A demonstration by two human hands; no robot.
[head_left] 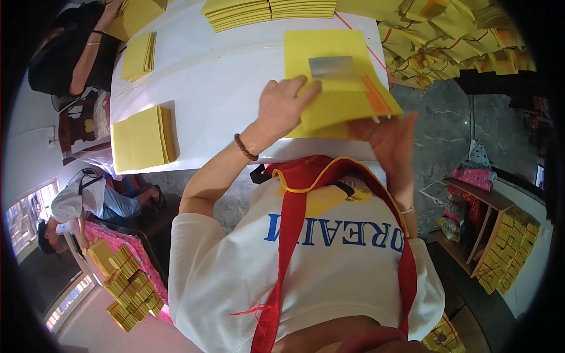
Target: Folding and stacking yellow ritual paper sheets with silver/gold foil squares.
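Observation:
A yellow paper sheet (pixel 338 109) with a silver rectangle (pixel 331 67) and an orange strip (pixel 375 94) lies in front of me on the white table. Its near edge bends up off the paper beneath. My left hand (pixel 282 107), with a dark beaded bracelet at the wrist, rests on the sheet's left side, fingers apart and a little blurred. At the near right corner my right hand (pixel 389 141) grips the lifted edge from below. Some of its fingers are hidden under the paper.
Yellow paper stacks stand on the table at near left (pixel 141 140), far left (pixel 139 56) and far middle (pixel 268 13). Tied yellow bundles (pixel 447 41) are heaped at far right. A person in black (pixel 73 50) is at the far left; another (pixel 88 200) is beside more bundles.

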